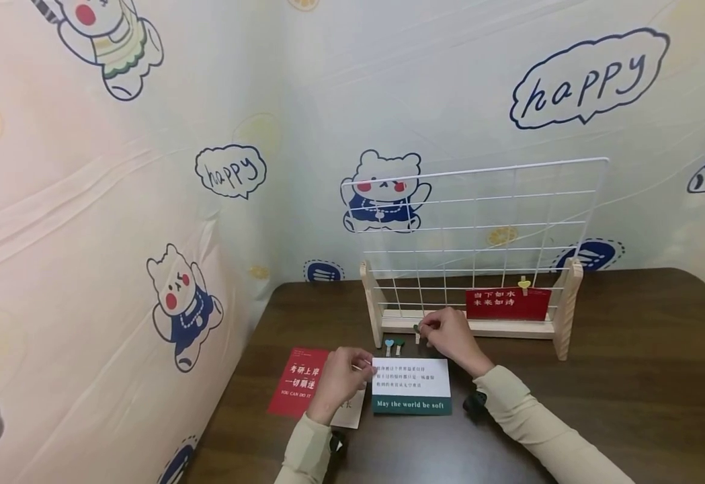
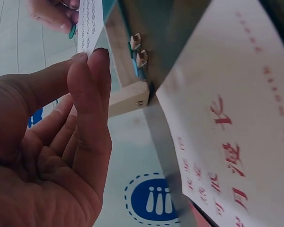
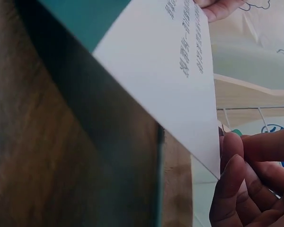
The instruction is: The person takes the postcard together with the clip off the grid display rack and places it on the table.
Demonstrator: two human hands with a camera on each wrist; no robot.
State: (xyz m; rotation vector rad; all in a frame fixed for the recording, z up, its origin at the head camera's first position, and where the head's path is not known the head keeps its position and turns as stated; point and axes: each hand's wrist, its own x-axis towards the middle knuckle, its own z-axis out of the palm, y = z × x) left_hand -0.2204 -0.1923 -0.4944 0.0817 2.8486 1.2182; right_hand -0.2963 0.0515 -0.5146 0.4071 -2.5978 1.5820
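My left hand (image 1: pixel 341 378) pinches the left edge of a white and green card (image 1: pixel 411 385) between thumb and fingertips. In the right wrist view that card (image 3: pixel 156 71) is tilted up off the dark table. Beyond it, my right hand (image 1: pixel 453 338) pinches a small wooden clip (image 1: pixel 417 337) with a dark green top, near the card's far right corner. Two more small clips, one with a blue heart (image 1: pixel 389 345) and one with a green top (image 1: pixel 399 345), lie between the card and the rack.
A white wire grid rack (image 1: pixel 474 232) on wooden feet stands at the back. A red card (image 1: pixel 500 308) hangs low on its right under a yellow heart clip (image 1: pixel 524 285). Another red card (image 1: pixel 292 390) and a cream card (image 1: pixel 349 411) lie by my left hand.
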